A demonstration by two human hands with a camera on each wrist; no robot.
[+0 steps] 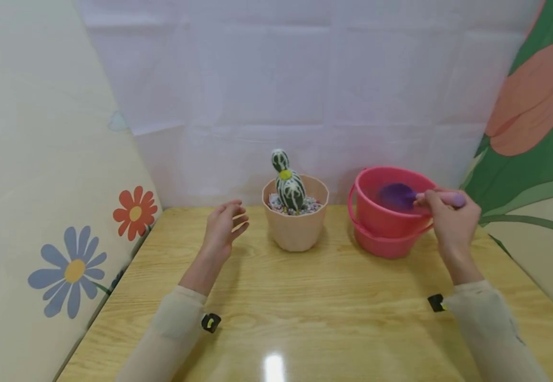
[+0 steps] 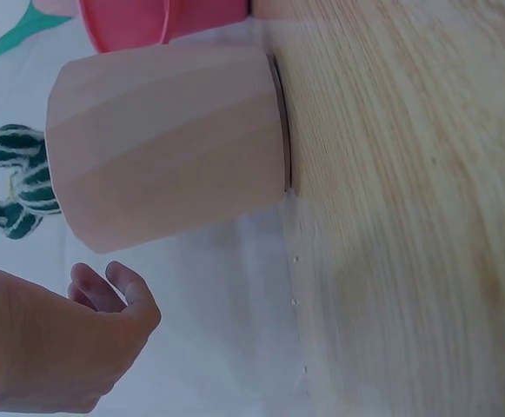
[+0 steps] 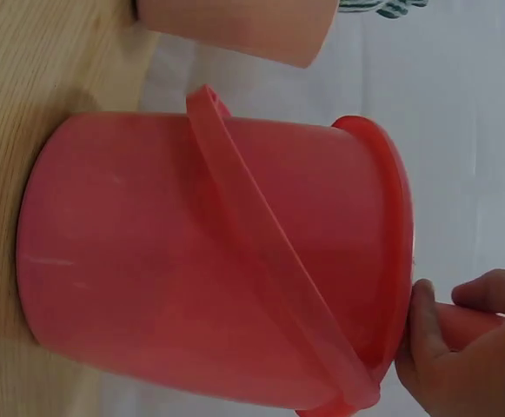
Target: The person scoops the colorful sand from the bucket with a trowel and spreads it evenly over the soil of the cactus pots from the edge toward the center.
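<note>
My right hand (image 1: 455, 218) grips the pink handle of a scoop (image 1: 397, 197) over the rim of a pink bucket (image 1: 386, 233). The scoop's purple head is down inside the bucket, slightly blurred. In the right wrist view, the fingers (image 3: 426, 321) are right at the bucket's rim, and its handle hangs down across the side. To the left of a peach flowerpot (image 1: 295, 231), my left hand (image 1: 224, 225) hovers with loosely bent fingers and holds nothing. A striped cactus (image 1: 290, 192) stands in the pot among small pale pebbles (image 1: 312, 204).
Everything stands on a wooden table (image 1: 295, 302), with the pot left of the bucket. Right behind them hangs a white cloth (image 1: 276, 95). Flower-patterned walls (image 1: 73, 270) flank the table on both sides.
</note>
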